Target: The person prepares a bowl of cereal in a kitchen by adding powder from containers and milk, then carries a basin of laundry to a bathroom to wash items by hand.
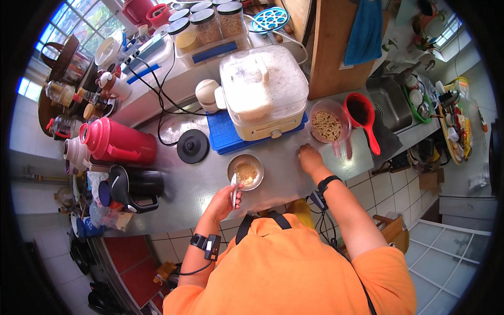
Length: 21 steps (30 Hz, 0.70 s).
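My left hand (226,202) is closed round the pale handle of a utensil, probably a spoon (234,186), which reaches into a small metal bowl (256,181) holding a light tan, grainy substance (245,170). My right hand (310,160) is at the steel counter (191,189), right of the bowl, with its fingers curled; whatever is under them is hidden. Just beyond that hand sits a clear pink-handled container (326,126) of beige pieces, beside a red long-handled scoop (370,136). A black round lid (193,146) lies behind the bowl, to its left.
A cream lidded appliance (262,89) stands on a blue base (218,136) at the back. Red flasks (123,142) and a black kettle (136,189) crowd the left. Jars (207,29) and trailing cables are behind. A sink (391,105) and green basket (422,115) are at right.
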Available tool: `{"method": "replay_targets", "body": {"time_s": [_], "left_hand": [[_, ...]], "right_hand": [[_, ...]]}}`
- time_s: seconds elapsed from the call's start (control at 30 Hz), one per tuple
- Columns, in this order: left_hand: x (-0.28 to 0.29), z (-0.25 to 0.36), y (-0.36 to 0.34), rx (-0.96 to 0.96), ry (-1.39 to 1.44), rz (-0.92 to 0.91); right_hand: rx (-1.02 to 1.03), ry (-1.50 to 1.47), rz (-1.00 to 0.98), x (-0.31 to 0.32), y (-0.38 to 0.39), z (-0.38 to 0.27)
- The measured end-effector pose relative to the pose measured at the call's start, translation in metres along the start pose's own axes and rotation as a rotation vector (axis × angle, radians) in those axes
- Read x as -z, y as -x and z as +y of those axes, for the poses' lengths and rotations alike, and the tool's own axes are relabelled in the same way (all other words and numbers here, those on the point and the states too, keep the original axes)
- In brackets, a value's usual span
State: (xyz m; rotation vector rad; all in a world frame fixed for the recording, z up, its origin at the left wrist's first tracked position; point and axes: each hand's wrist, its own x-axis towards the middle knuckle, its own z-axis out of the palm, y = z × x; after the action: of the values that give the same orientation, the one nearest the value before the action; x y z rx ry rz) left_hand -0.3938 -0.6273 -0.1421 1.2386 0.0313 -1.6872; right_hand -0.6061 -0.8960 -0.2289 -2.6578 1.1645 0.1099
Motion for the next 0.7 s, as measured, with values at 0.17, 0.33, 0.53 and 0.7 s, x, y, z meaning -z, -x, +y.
{"method": "replay_targets", "body": {"time_s": [0.17,0.33,0.53,0.7], "left_hand": [[-0.009,0.004,0.005,-0.063,-0.123,-0.012],[-0.027,-0.001,-0.01,-0.071,-0.356,-0.114],[-0.095,-0.006,-0.053,-0.064,-0.558,-0.361],[-0.165,-0.028,-0.085,-0.071,-0.684,-0.532]], "right_hand": [[-0.066,-0.38,-0.12,-0.022,0.008,0.013],[-0.349,-1.415,-0.468,0.014,0.062,-0.019],[-0.329,-1.754,-0.421,0.063,0.121,-0.031],[-0.405,-1.827,-0.19,0.082,0.17,0.014]]}}
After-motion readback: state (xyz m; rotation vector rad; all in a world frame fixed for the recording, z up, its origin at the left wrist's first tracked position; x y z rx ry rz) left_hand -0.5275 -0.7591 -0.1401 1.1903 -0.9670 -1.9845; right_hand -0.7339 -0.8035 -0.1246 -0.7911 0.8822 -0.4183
